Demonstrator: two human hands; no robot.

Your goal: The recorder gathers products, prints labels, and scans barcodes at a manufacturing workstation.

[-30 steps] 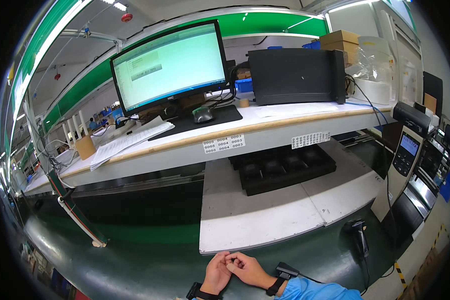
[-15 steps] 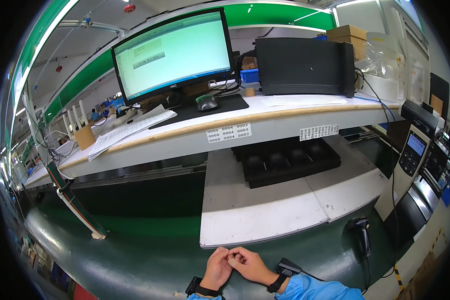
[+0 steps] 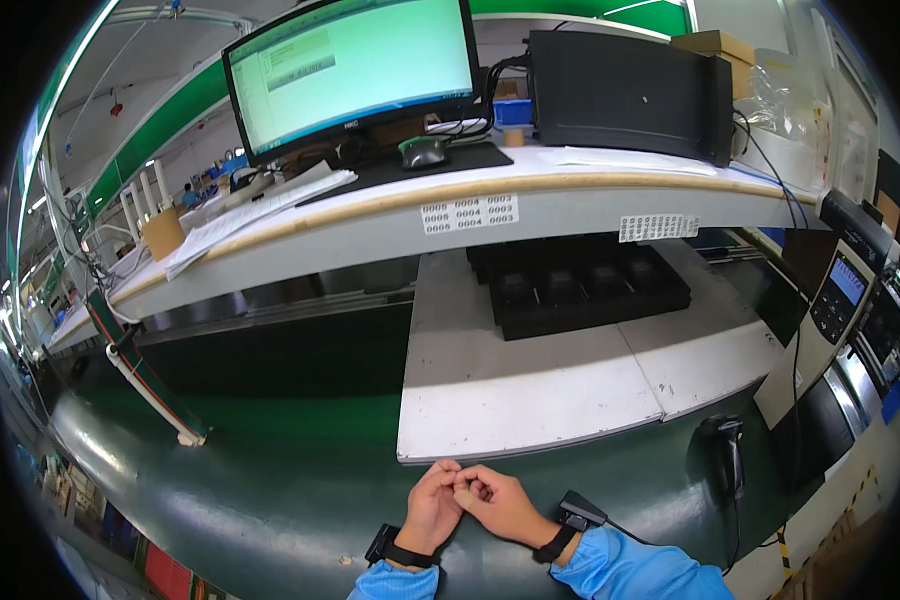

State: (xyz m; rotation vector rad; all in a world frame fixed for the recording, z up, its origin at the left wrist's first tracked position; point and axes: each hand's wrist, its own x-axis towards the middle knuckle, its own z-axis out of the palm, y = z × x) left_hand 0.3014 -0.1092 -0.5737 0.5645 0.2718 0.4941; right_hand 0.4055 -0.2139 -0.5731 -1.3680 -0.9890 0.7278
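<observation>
My left hand (image 3: 433, 508) and my right hand (image 3: 500, 508) meet over the dark green work surface (image 3: 300, 510), just in front of a pale grey board (image 3: 530, 410). Both have curled fingers, and their fingertips touch each other. Whatever lies between the fingers, if anything, is hidden or too small to make out. Each wrist wears a black strap with a small device, below blue sleeves (image 3: 635, 570). On the board sits a black tray (image 3: 595, 300) with several compartments, partly under the shelf. To the right lies a black handheld scanner (image 3: 730, 455) with a cable.
A raised shelf (image 3: 330, 235) crosses above the board, carrying a monitor (image 3: 360, 75), a mouse (image 3: 423, 152), papers (image 3: 250, 215) and a black case (image 3: 630, 100). At right stands a grey device with a small screen (image 3: 843, 285). A post (image 3: 150, 390) rises at left.
The view has tilted down, so the shelf, monitor and board sit higher in the picture. My hands stay together in nearly the same pose.
</observation>
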